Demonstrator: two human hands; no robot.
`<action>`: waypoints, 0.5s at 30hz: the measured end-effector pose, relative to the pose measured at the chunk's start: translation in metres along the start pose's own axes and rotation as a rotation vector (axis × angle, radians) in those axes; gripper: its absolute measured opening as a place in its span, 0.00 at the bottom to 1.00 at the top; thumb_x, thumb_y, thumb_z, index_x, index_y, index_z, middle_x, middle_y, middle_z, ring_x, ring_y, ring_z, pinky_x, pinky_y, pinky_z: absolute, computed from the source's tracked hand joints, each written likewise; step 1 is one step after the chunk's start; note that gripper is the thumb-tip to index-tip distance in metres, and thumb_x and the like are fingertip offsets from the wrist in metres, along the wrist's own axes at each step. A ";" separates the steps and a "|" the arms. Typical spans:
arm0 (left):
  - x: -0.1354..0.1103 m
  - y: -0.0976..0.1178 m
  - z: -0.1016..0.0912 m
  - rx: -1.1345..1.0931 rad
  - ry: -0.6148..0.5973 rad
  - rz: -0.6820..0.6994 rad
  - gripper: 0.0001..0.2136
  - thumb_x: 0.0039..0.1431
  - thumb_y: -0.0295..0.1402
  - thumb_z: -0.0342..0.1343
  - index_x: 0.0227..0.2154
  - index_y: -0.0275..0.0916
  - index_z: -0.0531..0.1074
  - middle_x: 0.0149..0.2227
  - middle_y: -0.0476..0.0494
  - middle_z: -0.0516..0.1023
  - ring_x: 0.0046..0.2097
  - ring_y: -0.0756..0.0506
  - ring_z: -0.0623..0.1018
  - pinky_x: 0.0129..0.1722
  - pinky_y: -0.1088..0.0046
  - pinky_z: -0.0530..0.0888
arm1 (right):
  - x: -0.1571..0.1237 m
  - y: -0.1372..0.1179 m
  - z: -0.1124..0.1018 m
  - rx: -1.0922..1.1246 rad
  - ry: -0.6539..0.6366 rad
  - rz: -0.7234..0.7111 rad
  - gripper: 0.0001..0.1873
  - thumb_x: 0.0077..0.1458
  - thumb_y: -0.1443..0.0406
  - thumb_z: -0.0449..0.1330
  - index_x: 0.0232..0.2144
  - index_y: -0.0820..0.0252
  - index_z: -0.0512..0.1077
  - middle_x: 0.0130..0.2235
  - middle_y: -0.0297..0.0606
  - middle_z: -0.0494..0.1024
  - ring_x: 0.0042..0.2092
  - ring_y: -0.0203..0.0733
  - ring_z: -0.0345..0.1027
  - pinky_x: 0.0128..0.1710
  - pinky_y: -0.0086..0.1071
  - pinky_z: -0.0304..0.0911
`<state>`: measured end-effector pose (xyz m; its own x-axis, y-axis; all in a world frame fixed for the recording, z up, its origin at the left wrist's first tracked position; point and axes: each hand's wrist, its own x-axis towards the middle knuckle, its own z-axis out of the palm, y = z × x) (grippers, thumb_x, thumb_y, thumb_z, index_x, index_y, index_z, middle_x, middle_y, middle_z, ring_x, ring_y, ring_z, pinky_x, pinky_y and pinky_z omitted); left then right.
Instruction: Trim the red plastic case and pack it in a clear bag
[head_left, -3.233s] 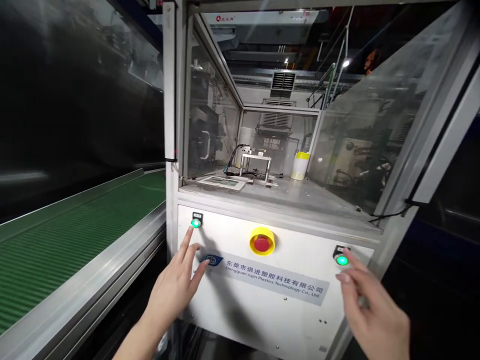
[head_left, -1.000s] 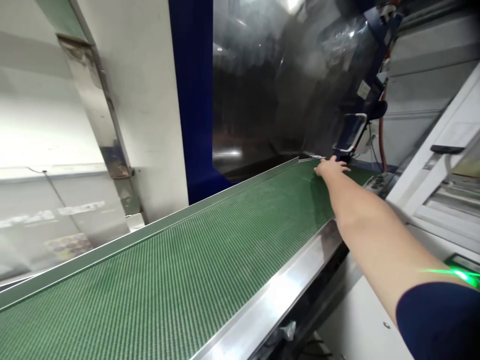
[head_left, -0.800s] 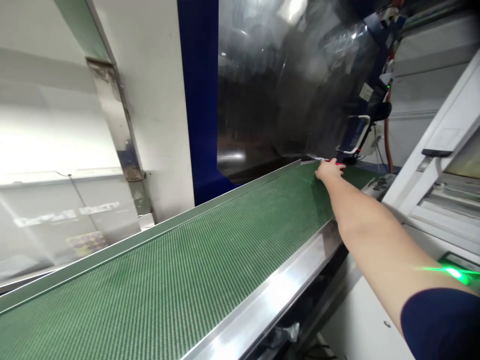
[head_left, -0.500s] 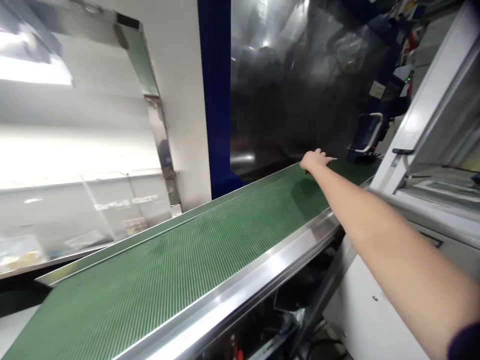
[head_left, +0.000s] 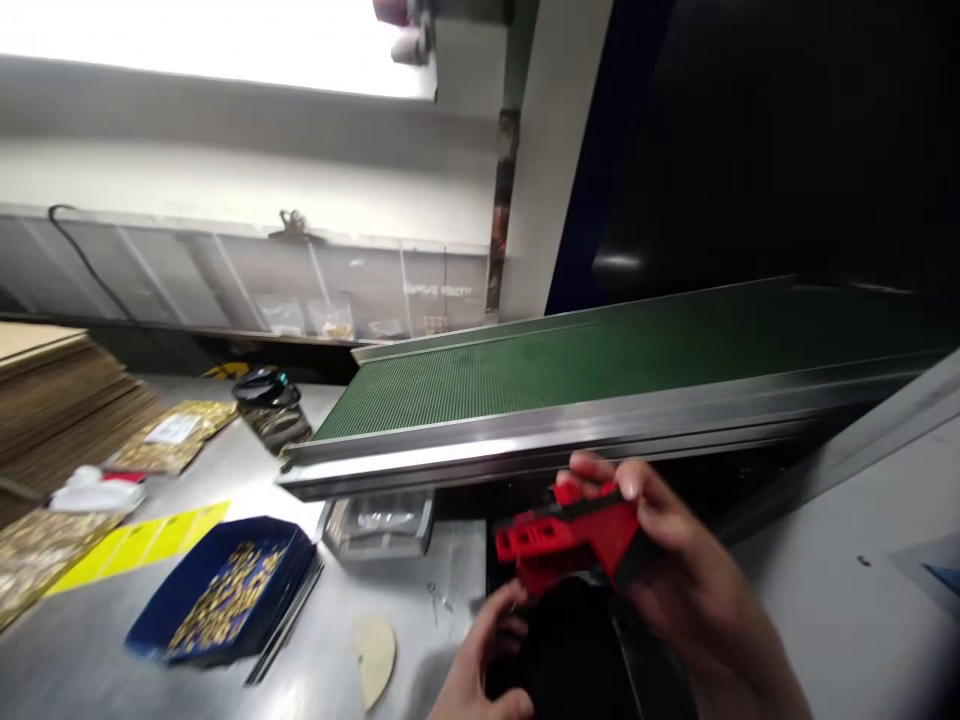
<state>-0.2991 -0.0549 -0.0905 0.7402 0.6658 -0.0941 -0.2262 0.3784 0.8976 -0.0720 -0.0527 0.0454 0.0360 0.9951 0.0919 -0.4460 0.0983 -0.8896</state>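
My right hand (head_left: 682,560) is closed around a red and black moulded plastic part (head_left: 562,535), held up in front of the conveyor's metal side. Its thumb and fingers grip the part's upper right end. Just below and to the left is my left hand (head_left: 491,660), fingers curled and apart from the thumb. The left fingertips reach the part's lower edge; whether they touch it I cannot tell. A black area beneath the part is too dark to make out.
A green ribbed conveyor belt (head_left: 465,375) slopes up to the right. On the metal table (head_left: 330,650) are a blue tray (head_left: 292,560) of small brass-coloured pieces, a clear-fronted drawer (head_left: 382,525), a dark jar (head_left: 274,410) and bags. Stacked cardboard (head_left: 60,410) stands at left.
My right hand has come back from the far end of the belt with the red part. My left hand has entered the view, which has swung left toward the table.
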 end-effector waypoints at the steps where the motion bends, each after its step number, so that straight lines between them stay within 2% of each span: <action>1: -0.009 -0.007 -0.002 -0.026 0.064 0.062 0.42 0.53 0.54 0.70 0.67 0.49 0.61 0.73 0.38 0.54 0.71 0.29 0.58 0.70 0.46 0.59 | -0.022 0.031 0.000 0.133 -0.002 0.152 0.08 0.61 0.56 0.64 0.39 0.50 0.73 0.60 0.40 0.76 0.60 0.57 0.72 0.55 0.49 0.71; 3: -0.031 -0.019 -0.002 -0.086 0.123 0.166 0.62 0.33 0.58 0.77 0.71 0.51 0.53 0.75 0.37 0.47 0.73 0.25 0.51 0.72 0.48 0.51 | -0.063 0.091 0.003 0.288 0.022 0.427 0.14 0.60 0.53 0.64 0.44 0.51 0.75 0.53 0.42 0.82 0.54 0.56 0.77 0.53 0.51 0.72; 4: -0.044 -0.024 0.000 -0.120 0.107 0.177 0.65 0.29 0.55 0.79 0.72 0.52 0.51 0.75 0.36 0.48 0.73 0.24 0.53 0.72 0.47 0.52 | -0.083 0.118 0.006 0.324 0.020 0.545 0.18 0.59 0.51 0.64 0.47 0.51 0.75 0.51 0.43 0.82 0.53 0.57 0.77 0.52 0.52 0.73; 6: -0.070 -0.032 0.008 -0.192 0.036 0.129 0.62 0.33 0.49 0.81 0.71 0.53 0.52 0.72 0.33 0.56 0.69 0.23 0.62 0.68 0.44 0.59 | -0.121 0.160 0.012 0.296 0.027 0.690 0.22 0.60 0.48 0.62 0.48 0.53 0.77 0.48 0.43 0.83 0.51 0.57 0.78 0.48 0.51 0.75; 8: -0.093 -0.039 0.017 -0.276 0.039 0.058 0.54 0.44 0.47 0.78 0.70 0.52 0.53 0.66 0.32 0.66 0.64 0.26 0.71 0.63 0.46 0.67 | -0.156 0.186 0.016 0.201 0.033 0.766 0.25 0.62 0.44 0.58 0.47 0.55 0.78 0.45 0.44 0.84 0.49 0.56 0.79 0.46 0.48 0.75; 11: -0.121 -0.049 0.029 -0.384 0.135 -0.007 0.43 0.56 0.49 0.70 0.69 0.48 0.55 0.62 0.31 0.71 0.62 0.29 0.73 0.61 0.47 0.68 | -0.191 0.195 0.009 0.051 0.084 0.799 0.26 0.61 0.42 0.60 0.48 0.54 0.77 0.42 0.42 0.82 0.47 0.51 0.78 0.47 0.41 0.73; 13: -0.136 -0.052 0.035 -0.452 0.119 -0.076 0.41 0.56 0.49 0.69 0.68 0.45 0.57 0.64 0.29 0.70 0.64 0.28 0.71 0.63 0.45 0.65 | -0.200 0.188 -0.003 -0.154 0.129 0.765 0.23 0.61 0.43 0.62 0.46 0.53 0.76 0.42 0.39 0.80 0.43 0.46 0.75 0.45 0.35 0.71; 15: -0.147 -0.050 0.042 -0.524 0.054 -0.156 0.42 0.54 0.50 0.71 0.67 0.44 0.60 0.64 0.28 0.70 0.67 0.27 0.68 0.65 0.44 0.63 | -0.198 0.174 -0.013 -0.377 0.131 0.694 0.20 0.64 0.45 0.60 0.42 0.54 0.76 0.40 0.38 0.78 0.40 0.42 0.72 0.42 0.32 0.68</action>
<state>-0.3700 -0.1983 -0.1035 0.7598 0.6031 -0.2430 -0.4117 0.7355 0.5381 -0.1452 -0.2321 -0.1339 -0.0234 0.8210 -0.5704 -0.0741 -0.5705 -0.8180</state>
